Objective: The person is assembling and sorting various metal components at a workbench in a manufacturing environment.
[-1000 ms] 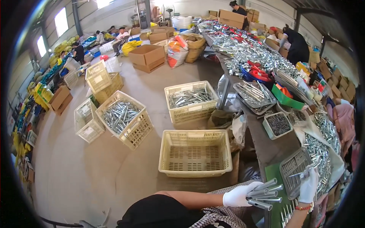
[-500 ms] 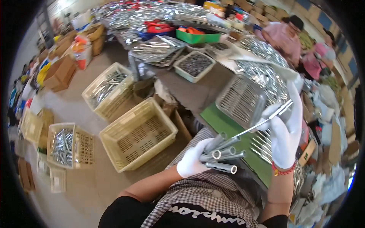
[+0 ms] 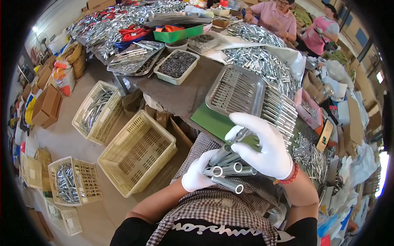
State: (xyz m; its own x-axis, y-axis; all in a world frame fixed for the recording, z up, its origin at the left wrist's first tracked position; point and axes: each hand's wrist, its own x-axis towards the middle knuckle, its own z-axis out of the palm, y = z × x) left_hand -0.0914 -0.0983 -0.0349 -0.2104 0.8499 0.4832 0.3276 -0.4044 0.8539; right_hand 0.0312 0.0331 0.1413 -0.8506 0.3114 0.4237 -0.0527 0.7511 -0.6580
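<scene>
Now my right hand (image 3: 269, 147) has reached the tubes (image 3: 228, 168) my left hand (image 3: 201, 172) grips, bringing both together there; whether my right pinches one, I can't tell.

The widest way through ran over the bare brown tabletop (image 3: 176, 97), between the white tub (image 3: 167, 77) of dark pins and the steel tray (image 3: 258, 94). A strip of green mat (image 3: 206, 118) offered room along the tray's near edge. Forward of the right hand (image 3: 264, 143), the tray's raised rim stood in the way; rows of rods (image 3: 280, 110) crowded its right side, the heaped tubes (image 3: 262, 59) its far side. Close by, the left hand's (image 3: 201, 171) tube bundle (image 3: 227, 184) blocked the direct leftward path.
</scene>
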